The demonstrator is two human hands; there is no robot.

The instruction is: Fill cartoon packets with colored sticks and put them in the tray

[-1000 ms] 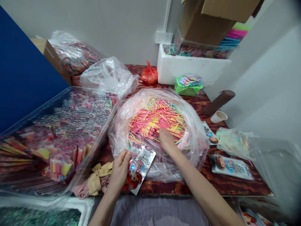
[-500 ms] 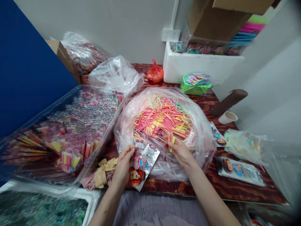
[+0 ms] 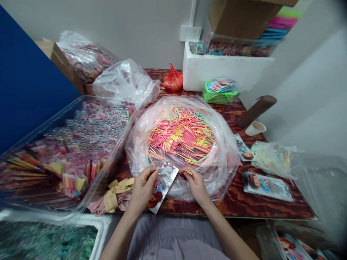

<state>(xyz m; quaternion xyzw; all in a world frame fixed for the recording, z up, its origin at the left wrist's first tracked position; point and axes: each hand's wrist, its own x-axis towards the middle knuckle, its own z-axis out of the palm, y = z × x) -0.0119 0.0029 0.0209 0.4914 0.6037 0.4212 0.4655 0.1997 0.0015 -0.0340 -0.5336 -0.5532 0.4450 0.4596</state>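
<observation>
My left hand [image 3: 142, 189] grips a small clear printed packet [image 3: 162, 180] with a cartoon figure, held at the table's front edge. My right hand [image 3: 195, 183] is closed on a few coloured sticks [image 3: 188, 173], its fingertips close to the packet's open end. Just beyond both hands lies a big clear plastic bag [image 3: 227, 151] spread open, holding a heap of pink, yellow and green sticks [image 3: 181, 135].
A large clear bin [image 3: 81, 151] of filled packets stands on the left. Yellow and pink cloth [image 3: 116, 195] lies by my left hand. Printed packets [image 3: 267, 186], a crumpled bag [image 3: 271, 159], a paper cup [image 3: 256, 128], a green basket [image 3: 219, 94] and a white foam box [image 3: 225, 70] are to the right and behind.
My right hand left the stick heap with a few sticks pinched and drew back toward the packet. My left hand has kept hold of the packet.
</observation>
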